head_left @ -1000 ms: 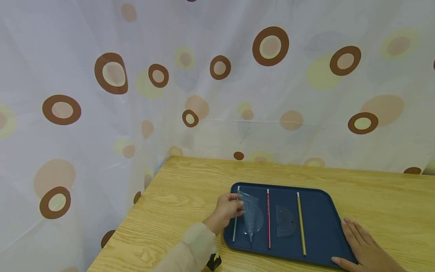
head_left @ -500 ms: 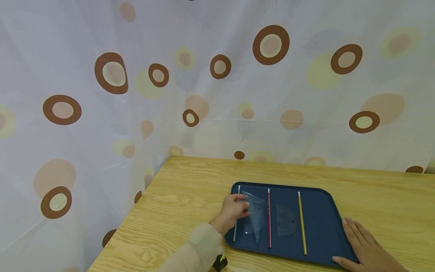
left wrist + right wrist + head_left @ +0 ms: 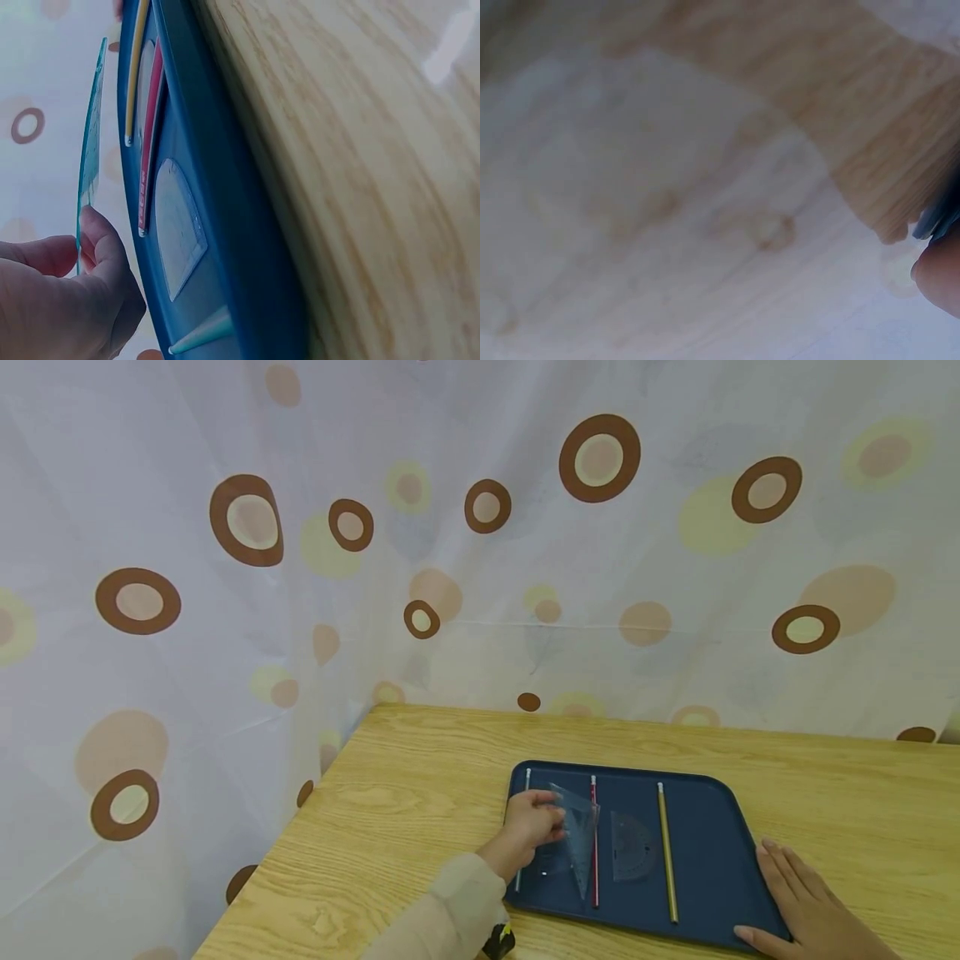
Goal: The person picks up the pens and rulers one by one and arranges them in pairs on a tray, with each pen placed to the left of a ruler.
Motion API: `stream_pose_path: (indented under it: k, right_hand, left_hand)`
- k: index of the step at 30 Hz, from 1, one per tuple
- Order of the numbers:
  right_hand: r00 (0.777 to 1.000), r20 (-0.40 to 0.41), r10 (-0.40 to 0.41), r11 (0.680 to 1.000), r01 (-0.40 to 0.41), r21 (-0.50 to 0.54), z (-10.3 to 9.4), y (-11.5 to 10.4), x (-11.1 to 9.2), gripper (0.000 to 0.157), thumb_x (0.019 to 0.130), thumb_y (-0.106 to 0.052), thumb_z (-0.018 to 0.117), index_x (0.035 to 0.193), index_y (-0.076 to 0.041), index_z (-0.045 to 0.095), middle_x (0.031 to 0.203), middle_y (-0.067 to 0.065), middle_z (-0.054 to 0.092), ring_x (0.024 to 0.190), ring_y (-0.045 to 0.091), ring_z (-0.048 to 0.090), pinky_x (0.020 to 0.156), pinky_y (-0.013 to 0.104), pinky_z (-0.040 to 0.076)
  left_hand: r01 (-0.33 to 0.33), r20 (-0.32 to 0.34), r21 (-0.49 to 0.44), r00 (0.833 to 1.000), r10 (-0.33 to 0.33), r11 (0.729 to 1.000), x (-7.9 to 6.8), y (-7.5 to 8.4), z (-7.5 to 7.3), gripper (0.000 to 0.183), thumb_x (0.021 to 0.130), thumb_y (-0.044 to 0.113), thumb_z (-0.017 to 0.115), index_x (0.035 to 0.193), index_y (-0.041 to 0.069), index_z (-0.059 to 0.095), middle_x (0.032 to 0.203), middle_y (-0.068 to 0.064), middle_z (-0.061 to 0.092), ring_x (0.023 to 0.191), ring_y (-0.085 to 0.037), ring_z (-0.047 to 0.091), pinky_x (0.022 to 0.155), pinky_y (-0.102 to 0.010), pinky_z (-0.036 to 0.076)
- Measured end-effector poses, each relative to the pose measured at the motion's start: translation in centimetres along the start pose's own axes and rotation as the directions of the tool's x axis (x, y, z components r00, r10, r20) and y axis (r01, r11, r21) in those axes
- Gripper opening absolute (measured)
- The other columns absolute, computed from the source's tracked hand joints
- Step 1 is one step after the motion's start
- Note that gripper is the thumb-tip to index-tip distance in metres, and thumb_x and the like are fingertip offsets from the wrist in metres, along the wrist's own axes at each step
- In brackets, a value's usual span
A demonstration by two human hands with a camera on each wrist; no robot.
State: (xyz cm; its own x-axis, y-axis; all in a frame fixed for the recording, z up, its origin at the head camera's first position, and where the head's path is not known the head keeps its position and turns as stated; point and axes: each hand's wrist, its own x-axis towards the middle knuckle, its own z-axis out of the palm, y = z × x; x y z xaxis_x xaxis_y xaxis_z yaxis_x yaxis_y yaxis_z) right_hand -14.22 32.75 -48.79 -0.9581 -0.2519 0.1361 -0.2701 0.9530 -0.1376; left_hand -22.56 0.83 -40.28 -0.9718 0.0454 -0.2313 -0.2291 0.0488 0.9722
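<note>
My left hand [image 3: 531, 827] pinches a clear set square [image 3: 579, 835] by its left edge, held above the blue tray [image 3: 720, 860]. In the left wrist view the set square [image 3: 91, 142] stands nearly edge-on between thumb and fingers, apart from the tray. Beneath it lies a clear protractor [image 3: 178, 232], between a green pencil [image 3: 519, 877] and a red pencil [image 3: 596, 885]. A second clear protractor [image 3: 632, 847] lies between the red pencil and a gold pencil [image 3: 667, 852]. My right hand [image 3: 810, 902] rests at the tray's right edge, fingers straight.
The tray lies on a wood-grain table [image 3: 405, 777]. A patterned curtain [image 3: 465, 568] hangs behind and to the left. Under the left sleeve [image 3: 450, 902] shows a small black and yellow object [image 3: 498, 939], only partly in view.
My left hand has moved to the right over the tray with the set square, which now overlaps the red pencil. The right hand has stayed in place.
</note>
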Motion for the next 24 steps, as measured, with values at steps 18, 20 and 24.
stream_pose_path:
  k: [18,20,24]
  right_hand:
    - [1.000,0.002,0.004,1.000,-0.004,0.005,0.4,0.3,0.0,0.105,0.085,-0.051,0.057,0.145,0.005,-0.009,0.152,0.025,-0.011,0.125,0.002,-0.039,0.091,0.016,-0.036]
    - [1.000,0.009,0.009,1.000,-0.009,0.015,0.2,0.2,0.0,0.104,0.086,-0.050,0.057,0.145,0.006,-0.008,0.152,0.027,-0.010,0.126,0.003,-0.039,0.091,0.016,-0.036]
    - [1.000,0.017,0.009,1.000,-0.009,0.027,-0.1,0.0,0.0,0.104,0.086,-0.048,0.058,0.144,0.007,-0.008,0.151,0.032,-0.004,0.125,0.003,-0.040,0.090,0.016,-0.036]
  left_hand:
    - [-0.004,0.015,0.008,1.000,0.004,1.000,-0.1,-0.2,2.2,0.027,0.085,-0.009,0.057,0.112,-0.007,0.057,0.091,-0.017,0.064,0.062,-0.012,0.058,0.062,-0.027,0.056]
    - [-0.006,0.015,0.008,1.000,0.006,1.000,-0.1,-0.2,2.6,0.027,0.085,-0.009,0.057,0.111,-0.007,0.057,0.090,-0.017,0.064,0.062,-0.012,0.057,0.062,-0.027,0.056]
    - [-0.003,0.017,0.004,1.000,0.003,1.000,-0.1,-0.2,3.2,0.027,0.085,-0.009,0.057,0.112,-0.007,0.057,0.090,-0.017,0.064,0.064,-0.014,0.060,0.063,-0.030,0.056]
